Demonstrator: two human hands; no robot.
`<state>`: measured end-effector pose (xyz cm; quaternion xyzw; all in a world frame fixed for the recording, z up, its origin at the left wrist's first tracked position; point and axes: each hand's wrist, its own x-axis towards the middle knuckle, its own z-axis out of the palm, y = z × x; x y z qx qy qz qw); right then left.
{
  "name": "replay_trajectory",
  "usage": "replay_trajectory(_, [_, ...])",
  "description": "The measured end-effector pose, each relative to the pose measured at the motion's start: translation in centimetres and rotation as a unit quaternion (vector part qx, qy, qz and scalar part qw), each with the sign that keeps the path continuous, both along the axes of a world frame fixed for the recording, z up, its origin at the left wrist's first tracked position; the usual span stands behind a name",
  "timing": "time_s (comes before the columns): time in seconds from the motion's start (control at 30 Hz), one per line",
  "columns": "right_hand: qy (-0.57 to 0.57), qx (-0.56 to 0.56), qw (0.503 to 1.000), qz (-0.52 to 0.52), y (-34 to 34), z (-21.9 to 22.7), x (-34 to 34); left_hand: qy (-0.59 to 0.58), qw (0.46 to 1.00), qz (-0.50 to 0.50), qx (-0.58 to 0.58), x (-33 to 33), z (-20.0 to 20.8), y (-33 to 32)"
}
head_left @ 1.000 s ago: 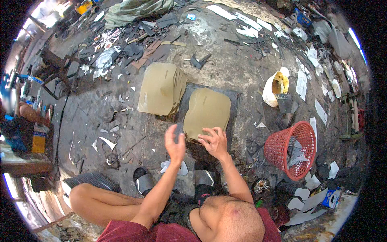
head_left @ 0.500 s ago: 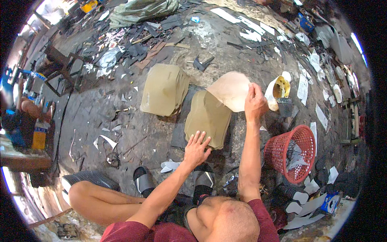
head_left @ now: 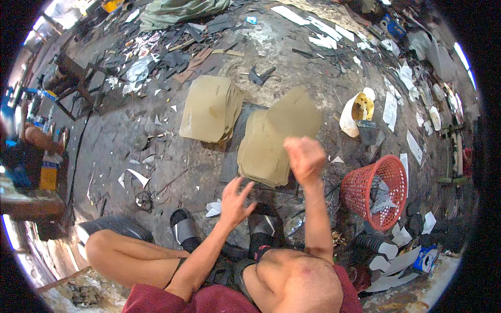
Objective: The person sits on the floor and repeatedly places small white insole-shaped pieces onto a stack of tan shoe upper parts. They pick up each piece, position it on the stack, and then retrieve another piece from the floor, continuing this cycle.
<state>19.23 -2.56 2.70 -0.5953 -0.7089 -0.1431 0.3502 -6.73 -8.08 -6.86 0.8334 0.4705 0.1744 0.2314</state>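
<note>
A blurred olive sheet [head_left: 295,112] with rounded edges lies at an angle across the far end of a stack of like sheets [head_left: 261,154]. At its near edge is my right hand [head_left: 306,160], fingers curled and smeared by motion; it appears to pinch the sheet's edge, though the contact is partly hidden. My left hand [head_left: 236,204] hovers just short of the stack's near edge, fingers spread, holding nothing. Further left stands a second stack of olive sheets [head_left: 210,109]. The near stack rests on a dark flat mat [head_left: 229,161].
To the right are a red plastic basket [head_left: 360,190] with scraps inside and a cut-open white container [head_left: 349,117] stained yellow-brown. Dark offcuts [head_left: 261,75] and white scraps [head_left: 137,177] litter the floor. At the left stands a dark metal-framed stool [head_left: 78,86].
The sheet by my right hand showed a pale face before and now shows its olive face. My right hand came left and nearer. My left hand lifted off the stack and drew back.
</note>
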Motion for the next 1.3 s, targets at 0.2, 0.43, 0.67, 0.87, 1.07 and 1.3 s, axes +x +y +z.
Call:
replay_trajectory(0.2, [0.090, -0.201, 0.974, 0.046, -5.5, -7.5, -6.8, 0.152, 0.972, 0.065, -0.167, -7.0, -2.7, -0.7])
replay_trajectory(0.43, [0.502, -0.353, 0.787, 0.069, -7.0, -9.3, -11.8, -0.123, 0.983, 0.097, -0.093, -5.6, -2.5, 3.0])
replay_trajectory(0.67, [0.747, -0.339, 0.572, 0.019, -6.6, -11.3, -13.3, -0.144, 0.968, 0.081, -0.190, -4.2, 0.2, 2.6])
replay_trajectory(0.87, [0.754, -0.357, 0.552, 0.001, -7.0, -11.5, -13.5, -0.326, 0.846, 0.181, -0.382, -3.6, -0.9, 2.0])
replay_trajectory(1.07, [0.809, -0.229, 0.541, 0.012, -7.3, -11.1, -13.3, -0.530, 0.617, 0.368, -0.450, -5.4, -4.3, 2.8])
replay_trajectory(1.3, [0.715, -0.232, 0.659, -0.027, -6.9, -11.8, -12.4, 0.027, 0.957, 0.273, -0.098, -4.9, -4.0, 2.2])
